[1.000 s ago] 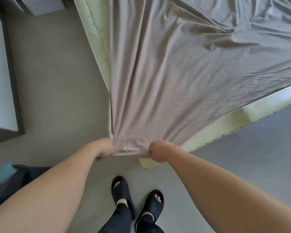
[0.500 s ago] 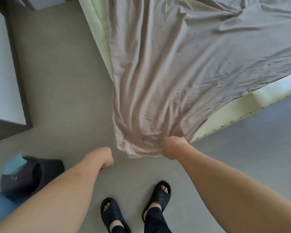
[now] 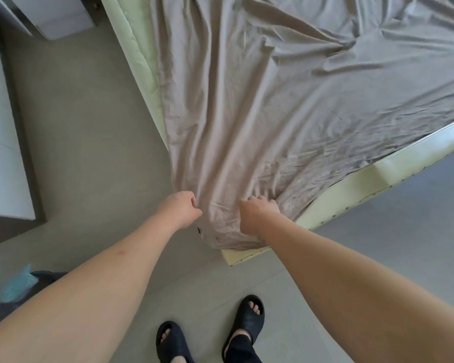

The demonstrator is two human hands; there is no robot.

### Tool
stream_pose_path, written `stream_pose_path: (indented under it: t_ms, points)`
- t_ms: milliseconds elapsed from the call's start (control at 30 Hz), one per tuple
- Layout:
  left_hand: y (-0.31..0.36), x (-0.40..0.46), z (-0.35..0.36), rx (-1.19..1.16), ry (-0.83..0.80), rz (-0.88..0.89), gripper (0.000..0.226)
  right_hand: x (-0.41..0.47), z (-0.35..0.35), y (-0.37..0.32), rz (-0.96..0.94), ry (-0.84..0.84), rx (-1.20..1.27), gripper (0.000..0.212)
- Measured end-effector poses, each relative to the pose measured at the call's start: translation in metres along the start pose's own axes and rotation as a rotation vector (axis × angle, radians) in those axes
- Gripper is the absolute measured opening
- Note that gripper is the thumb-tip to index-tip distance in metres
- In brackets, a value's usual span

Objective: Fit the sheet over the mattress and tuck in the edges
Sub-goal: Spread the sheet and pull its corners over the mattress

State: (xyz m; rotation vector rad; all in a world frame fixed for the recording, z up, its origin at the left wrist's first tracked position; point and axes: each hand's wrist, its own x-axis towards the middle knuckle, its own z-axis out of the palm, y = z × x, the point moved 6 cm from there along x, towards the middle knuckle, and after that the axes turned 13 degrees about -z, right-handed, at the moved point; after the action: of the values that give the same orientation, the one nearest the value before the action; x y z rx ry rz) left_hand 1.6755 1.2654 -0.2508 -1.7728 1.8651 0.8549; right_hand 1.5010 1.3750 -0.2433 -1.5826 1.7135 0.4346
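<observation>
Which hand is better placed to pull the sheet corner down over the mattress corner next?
Right, probably. The right hand grips the sheet directly over the mattress corner, beside the exposed edge. The left hand pinches fabric off to the side, over the floor.

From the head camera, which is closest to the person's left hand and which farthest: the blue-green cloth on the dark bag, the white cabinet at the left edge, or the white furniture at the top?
Measured from the left hand, which grips the grey-brown bed sheet:
1. White cabinet, at the left edge, across the floor.
2. Blue-green cloth on the dark bag, lower left corner.
3. White furniture, at the top left, beyond the pale green mattress.
</observation>
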Motion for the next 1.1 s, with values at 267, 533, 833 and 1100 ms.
stream_pose_path:
  t_ms: [267, 533, 833, 1100]
  points:
    - [0.066, 0.009, 0.102, 0.545, -0.012, 0.51, 0.053, -0.002, 0.058, 0.038, 0.004, 0.21, -0.246, 0.029]
    - [0.018, 0.028, 0.076, 0.828, -0.341, 0.424, 0.037, 0.008, 0.067, 0.01, 0.0, 0.097, -0.091, 0.03]
    - [0.021, 0.064, -0.094, 0.31, -0.262, 0.313, 0.029, 0.044, -0.06, -0.068, 0.103, 0.011, 0.19, 0.033]
    - [0.024, 0.061, -0.28, 0.258, -0.141, 0.363, 0.021, 0.06, -0.256, -0.148, 0.063, 0.196, 0.104, 0.04]
